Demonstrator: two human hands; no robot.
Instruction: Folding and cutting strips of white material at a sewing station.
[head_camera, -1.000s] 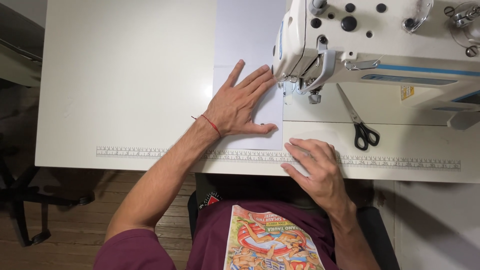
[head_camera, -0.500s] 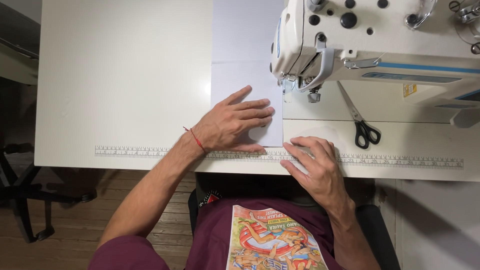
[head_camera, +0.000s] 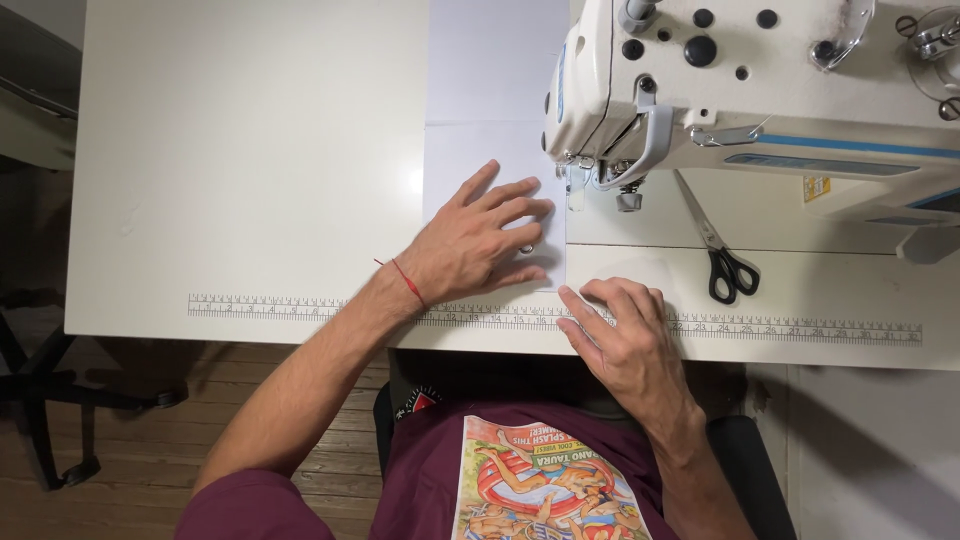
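On the white tabletop (head_camera: 250, 150) we see our left hand (head_camera: 475, 245), a red thread at its wrist, lying open and flat with fingers spread on a pale sheet of fabric (head_camera: 480, 110) that runs away from us just left of the sewing machine (head_camera: 760, 90). Our right hand (head_camera: 625, 335) rests open, fingers loosely curled, on the near edge over the printed ruler strip (head_camera: 280, 306), touching the fabric's near right corner. Black-handled scissors (head_camera: 720, 250) lie under the machine's arm, right of both hands.
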